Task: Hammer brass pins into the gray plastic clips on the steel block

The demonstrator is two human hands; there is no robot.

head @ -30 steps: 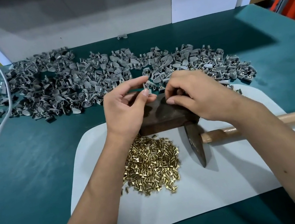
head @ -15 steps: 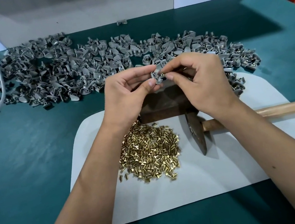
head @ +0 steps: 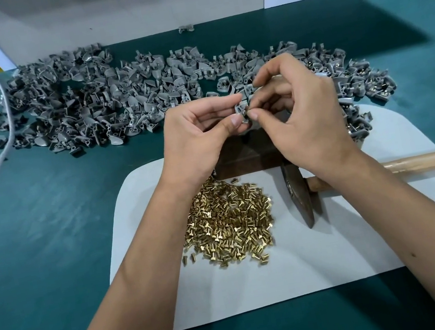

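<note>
Two hands meet above the steel block point(head: 241, 157): the left hand point(head: 200, 138) pinches a gray clip point(head: 241, 108), and the right hand point(head: 301, 118) fingers seem to pinch a brass pin at it. Loosely seated, the pin could drop among the brass pins point(head: 229, 221) before the hammer point(head: 301, 202) strikes.

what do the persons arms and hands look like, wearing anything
Both forearms are bare, with no sleeves in view. The left hand and right hand wear no gloves; no rings, watch or bands show. Fingernails are short and unpainted.
</note>
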